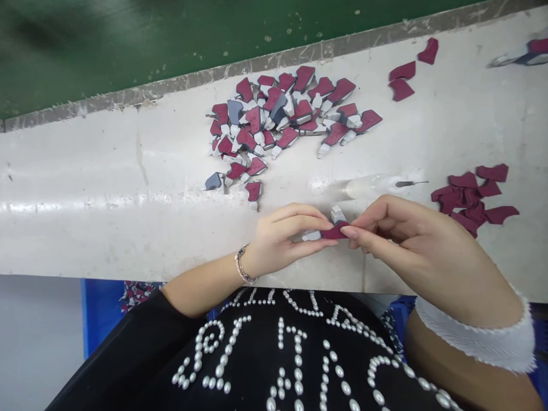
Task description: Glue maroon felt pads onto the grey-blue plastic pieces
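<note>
White worktop (107,171), one maroon-and-white piece (329,231) pinched close to its front edge

Beyond the worktop's far edge, past a grey strip, lies a green surface (128,51). At the left, a beaded bracelet (242,265) circles the wrist of the left hand (278,240), which reaches in over the front edge. Its thumb and first finger are nearly closed, gripping the white end of the piece. The piece lies crosswise between the hands, its long axis running left to right and almost parallel to the front edge. Its white plastic tip points left and its maroon fabric flap lies to the right. A pale block stands up behind its middle; whether it is joined on cannot be told. The right hand (411,240) holds the maroon end in a tight pinch of thumb and forefinger, so both hands touch the piece, one at each end. Farther up, a heap of similar pieces (274,120) lies near the far edge. To the right are a clear tube (372,185) with a thin dark tip and a loose pile of maroon patches (475,197). A white ruffled cuff (475,337) wraps the right forearm.
</note>
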{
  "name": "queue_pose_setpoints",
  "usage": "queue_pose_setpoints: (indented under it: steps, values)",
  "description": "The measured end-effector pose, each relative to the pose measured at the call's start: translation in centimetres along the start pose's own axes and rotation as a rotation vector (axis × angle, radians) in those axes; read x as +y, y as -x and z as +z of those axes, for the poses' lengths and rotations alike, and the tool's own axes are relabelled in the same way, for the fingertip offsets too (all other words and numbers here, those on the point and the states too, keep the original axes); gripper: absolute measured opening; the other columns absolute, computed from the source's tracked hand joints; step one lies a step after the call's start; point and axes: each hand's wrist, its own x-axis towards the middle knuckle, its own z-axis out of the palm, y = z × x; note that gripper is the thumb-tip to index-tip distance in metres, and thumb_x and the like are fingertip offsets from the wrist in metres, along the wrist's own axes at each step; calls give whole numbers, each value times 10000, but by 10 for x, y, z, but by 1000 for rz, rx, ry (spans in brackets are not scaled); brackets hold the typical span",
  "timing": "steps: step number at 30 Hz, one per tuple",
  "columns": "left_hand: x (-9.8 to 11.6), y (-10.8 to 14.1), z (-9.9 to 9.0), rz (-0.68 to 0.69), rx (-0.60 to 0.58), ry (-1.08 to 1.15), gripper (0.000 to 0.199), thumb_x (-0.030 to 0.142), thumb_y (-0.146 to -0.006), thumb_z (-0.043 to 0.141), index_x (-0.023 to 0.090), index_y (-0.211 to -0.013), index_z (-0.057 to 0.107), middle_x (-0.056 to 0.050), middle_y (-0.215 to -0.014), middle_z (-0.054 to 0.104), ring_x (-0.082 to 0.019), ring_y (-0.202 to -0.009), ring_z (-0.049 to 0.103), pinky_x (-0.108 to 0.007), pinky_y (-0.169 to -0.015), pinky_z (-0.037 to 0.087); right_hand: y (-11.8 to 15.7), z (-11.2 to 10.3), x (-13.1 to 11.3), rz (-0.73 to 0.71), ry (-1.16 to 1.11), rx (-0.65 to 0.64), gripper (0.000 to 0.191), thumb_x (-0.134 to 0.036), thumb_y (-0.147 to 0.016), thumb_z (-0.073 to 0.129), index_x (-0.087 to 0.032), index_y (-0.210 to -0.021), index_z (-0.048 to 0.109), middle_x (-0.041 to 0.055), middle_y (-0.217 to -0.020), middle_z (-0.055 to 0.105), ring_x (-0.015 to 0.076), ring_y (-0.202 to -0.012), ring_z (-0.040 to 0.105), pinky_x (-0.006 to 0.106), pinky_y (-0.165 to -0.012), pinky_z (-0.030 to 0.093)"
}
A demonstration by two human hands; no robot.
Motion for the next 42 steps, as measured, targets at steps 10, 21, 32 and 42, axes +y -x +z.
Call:
queue_pose_setpoints:
  steps: [10,21,32,42]
  values:
    - [0,-1,-1,10,0,27,282,306,-807,831,188,-1021,690,-33,-933,758,-120,-854,748,-233,-796,651,-11,-1,9,-64,-150,-191,261,-522,-967,605,-274,-892,640,-10,-776,651,168,-721,607,301,-638,500]
    - [-2,-1,-1,-2,-13,24,265,340,-832,809,218,-1037,694,-18,-936,764,-127,-853,754,-253,-784,658,-12,0,11,-103,-180,-224,250,-489,-984,593,-308,-1098,722,12,-921,717,192,-821,653,321,-729,530]
    - [-4,-1,-1,11,52,146,312,231,-780,857,178,-1045,702,-24,-970,752,-106,-896,741,-214,-824,637,-6,3,9,-216,-42,-160,245,-464,-996,585,-250,-1107,627,26,-955,717,203,-843,684,320,-708,548]
    - [6,5,-3,-346,-354,187,193,278,-932,693,135,-1064,697,-52,-930,775,-119,-780,735,-221,-710,606,2,3,10,-655,492,-131,307,-221,-1061,409,-161,-1306,586,82,-1030,689,226,-935,670,350,-760,538]
